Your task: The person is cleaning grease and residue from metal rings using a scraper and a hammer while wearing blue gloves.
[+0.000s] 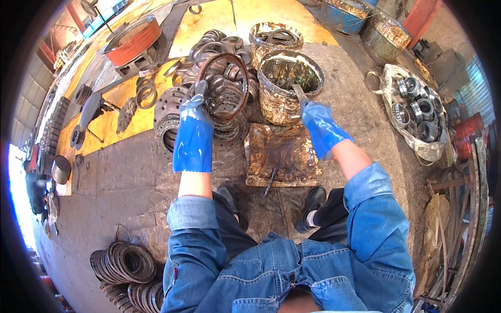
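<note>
Blue rubber gloves cover both hands. My left hand (193,125) is closed on the near left edge of a large, rusty-brown metal ring (246,86), held up and tilted above heaped rings. My right hand (322,125) grips a flat stick-like tool (299,92), which reaches over the rim of a grease-smeared bucket (279,108). Dark greenish-brown grease lines the inside of that bucket; the tool's far end is hard to make out. Behind the held ring lies a pile of metal rings (211,48). Flanged discs with holes (168,107) are stacked beside my left hand.
Behind the greasy bucket stands another bucket (261,50) containing rings. A stained sheet (282,156) lies before my feet with a thin dark rod (270,181) across it. To the right, bearings sit in a white sack (429,151). More rings (125,263) are stacked at lower left.
</note>
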`<state>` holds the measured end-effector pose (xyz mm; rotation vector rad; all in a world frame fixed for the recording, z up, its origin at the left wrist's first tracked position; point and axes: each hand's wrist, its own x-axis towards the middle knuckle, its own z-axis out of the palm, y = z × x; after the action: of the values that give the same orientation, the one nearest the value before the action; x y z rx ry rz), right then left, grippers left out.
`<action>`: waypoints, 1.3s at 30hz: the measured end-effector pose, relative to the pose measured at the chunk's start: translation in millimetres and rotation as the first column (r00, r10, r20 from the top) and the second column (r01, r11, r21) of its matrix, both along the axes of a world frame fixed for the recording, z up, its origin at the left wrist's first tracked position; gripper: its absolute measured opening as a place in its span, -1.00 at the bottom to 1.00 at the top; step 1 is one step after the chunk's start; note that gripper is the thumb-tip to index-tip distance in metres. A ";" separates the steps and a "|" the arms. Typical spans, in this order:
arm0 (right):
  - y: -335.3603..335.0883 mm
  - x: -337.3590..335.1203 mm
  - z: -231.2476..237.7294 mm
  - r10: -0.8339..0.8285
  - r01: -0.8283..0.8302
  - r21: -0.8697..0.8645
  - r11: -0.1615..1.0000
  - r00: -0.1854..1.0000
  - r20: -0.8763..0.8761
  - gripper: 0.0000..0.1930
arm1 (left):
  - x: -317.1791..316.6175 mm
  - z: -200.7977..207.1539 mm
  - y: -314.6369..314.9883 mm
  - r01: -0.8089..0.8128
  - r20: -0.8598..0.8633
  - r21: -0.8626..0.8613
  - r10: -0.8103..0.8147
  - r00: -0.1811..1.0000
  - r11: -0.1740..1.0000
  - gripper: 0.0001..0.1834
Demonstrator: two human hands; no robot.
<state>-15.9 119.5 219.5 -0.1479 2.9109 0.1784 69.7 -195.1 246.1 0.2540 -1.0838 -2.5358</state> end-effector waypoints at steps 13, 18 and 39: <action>45.2 106.9 56.5 -0.003 0.539 -0.698 -0.472 0.790 0.613 -0.72 | 23.7 15.9 56.8 0.092 0.004 -0.326 -0.096 0.995 0.941 -0.65; 45.1 93.8 22.0 0.347 0.635 -0.128 -0.762 0.567 0.747 -0.72 | 13.1 -30.2 74.6 0.171 -0.091 -0.446 -0.234 0.968 0.878 -0.67; 70.0 106.3 16.5 0.215 0.637 -0.622 -0.456 0.757 0.618 -0.64 | -68.9 138.2 185.3 0.418 0.515 -0.484 0.136 0.846 -0.769 -0.34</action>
<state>90.4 189.4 235.9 0.2730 1.2901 -2.2107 0.8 -9.9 384.3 -0.3210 -3.3801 0.1630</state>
